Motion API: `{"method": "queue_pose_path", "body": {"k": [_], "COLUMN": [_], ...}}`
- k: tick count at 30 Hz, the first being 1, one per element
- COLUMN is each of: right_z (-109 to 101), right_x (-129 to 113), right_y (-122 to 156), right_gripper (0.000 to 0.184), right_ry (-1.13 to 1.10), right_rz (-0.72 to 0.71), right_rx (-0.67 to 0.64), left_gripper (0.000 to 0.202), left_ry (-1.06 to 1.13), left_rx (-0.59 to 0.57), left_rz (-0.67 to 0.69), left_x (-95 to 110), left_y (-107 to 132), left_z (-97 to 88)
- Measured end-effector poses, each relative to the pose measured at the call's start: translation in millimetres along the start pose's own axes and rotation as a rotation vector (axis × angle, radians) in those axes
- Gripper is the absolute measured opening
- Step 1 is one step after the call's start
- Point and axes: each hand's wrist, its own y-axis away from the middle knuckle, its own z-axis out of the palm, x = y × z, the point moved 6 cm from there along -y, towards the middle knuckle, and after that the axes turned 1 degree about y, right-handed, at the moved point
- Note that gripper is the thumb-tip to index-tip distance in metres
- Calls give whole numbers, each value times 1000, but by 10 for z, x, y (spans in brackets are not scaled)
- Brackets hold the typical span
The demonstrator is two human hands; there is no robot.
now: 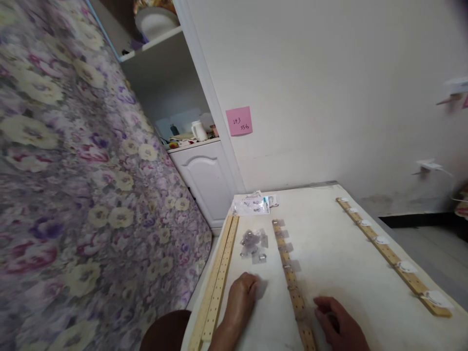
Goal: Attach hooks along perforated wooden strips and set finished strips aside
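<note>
My left hand point(239, 304) rests on the white table point(329, 253), its fingers curled down near a small clear plastic packet point(261, 288). My right hand point(338, 324) lies with bent fingers on the table just right of a perforated wooden strip point(292, 280) that runs down the middle. Clear packets point(254, 243) holding small metal parts lie ahead of my left hand. What either hand holds, if anything, is blurred.
Two wooden strips point(217, 282) lie together along the table's left edge. Another strip point(393, 256) with white pads runs along the right. A bag of parts point(252, 204) sits at the far edge. A floral bedspread point(73, 185) fills the left; a white cabinet point(203, 170) stands behind.
</note>
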Motion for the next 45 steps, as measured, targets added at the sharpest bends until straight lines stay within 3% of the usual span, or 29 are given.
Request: {"method": "queue_pose_path", "body": {"k": [11, 15, 19, 28, 31, 34, 40, 45], "right_z": [-47, -121, -175, 17, 91, 122, 97, 10], "right_x": [-24, -145, -352, -531, -590, -627, -546, -437], "right_y": [22, 80, 188, 369, 438, 508, 535, 510], "right_gripper": [33, 32, 30, 34, 36, 32, 25, 28], "right_ry": [-50, -102, -169, -416, -450, -457, -387, -394], "right_rz": [-11, -29, -73, -47, -77, -101, -78, -22], "right_rx": [36, 65, 82, -168, -262, -297, -286, -238], "left_gripper": [24, 27, 22, 23, 26, 25, 14, 27], "left_ry": [63, 155, 195, 124, 72, 96, 359, 572], "left_rx": [165, 147, 88, -102, -207, -227, -110, -64], "left_rz": [-12, -52, -3, 221, 322, 357, 188, -36], "left_x": [165, 192, 386, 913, 1010, 1020, 936, 851], "left_y": [117, 211, 360, 636, 757, 849, 901, 911], "left_z": [-253, -135, 34, 248, 373, 443, 352, 327]}}
